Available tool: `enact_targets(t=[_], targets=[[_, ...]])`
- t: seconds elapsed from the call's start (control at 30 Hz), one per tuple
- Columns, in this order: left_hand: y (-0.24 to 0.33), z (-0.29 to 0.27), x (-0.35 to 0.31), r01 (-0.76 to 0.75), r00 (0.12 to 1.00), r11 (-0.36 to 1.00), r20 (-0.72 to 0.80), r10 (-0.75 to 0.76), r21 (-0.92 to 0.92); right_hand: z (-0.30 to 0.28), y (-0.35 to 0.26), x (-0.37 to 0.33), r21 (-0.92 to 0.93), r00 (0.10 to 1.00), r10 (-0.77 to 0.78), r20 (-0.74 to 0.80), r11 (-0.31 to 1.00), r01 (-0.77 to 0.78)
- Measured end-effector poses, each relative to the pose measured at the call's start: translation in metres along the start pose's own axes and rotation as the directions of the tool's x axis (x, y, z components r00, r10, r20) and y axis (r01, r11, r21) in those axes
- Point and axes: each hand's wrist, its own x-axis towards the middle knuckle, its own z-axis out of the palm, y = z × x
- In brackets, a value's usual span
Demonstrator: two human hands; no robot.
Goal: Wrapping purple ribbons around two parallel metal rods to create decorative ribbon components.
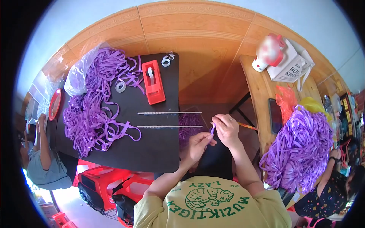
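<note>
The left hand (200,145) and the right hand (227,130) are both grasping a small purple ribbon (213,130) with the fingertips, in the air, to the right of the black tabletop (152,150). Two rods (167,127) extend past its edge, near the hands. A red dispenser (155,95) is beyond the rods.

The black tabletop (159,146) carries a tangled heap of glossy purple ribbon (87,121), a red tape dispenser (156,97), round clear tape rolls (121,91) and two slim silvery rods (163,126) – right ends overhanging its edge.
</note>
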Motion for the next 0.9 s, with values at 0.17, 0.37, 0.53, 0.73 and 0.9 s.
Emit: enact_targets(t=[0.17, 0.37, 0.53, 0.73, 0.9], targets=[[0.007, 0.003, 0.007, -0.048, 0.998, 0.996, -0.033, 0.046, -0.071, 0.021, 0.011, 0.025, -0.010, 0.995, -0.051, -0.083, 0.999, 0.050], [0.013, -0.001, 0.014, -0.256, 0.946, 0.966, -0.213, 0.243, -0.037, 0.042, 0.016, 0.055, 0.061, 0.984, -0.162, -0.071, 0.984, 0.166], [0.014, -0.007, 0.016, -0.339, 0.900, 0.941, -0.295, 0.321, -0.009, 0.054, 0.016, 0.063, 0.113, 0.987, -0.149, -0.062, 0.981, 0.155], [0.007, -0.008, 0.019, -0.361, 0.876, 0.932, -0.344, 0.338, -0.003, 0.072, 0.020, 0.044, 0.242, 0.994, -0.021, 0.105, 0.970, -0.005], [0.008, -0.014, 0.015, -0.343, 0.877, 0.930, -0.311, 0.366, 0.127, 0.095, 0.009, -0.008, 0.449, 0.981, 0.119, 0.153, 0.876, -0.176]])
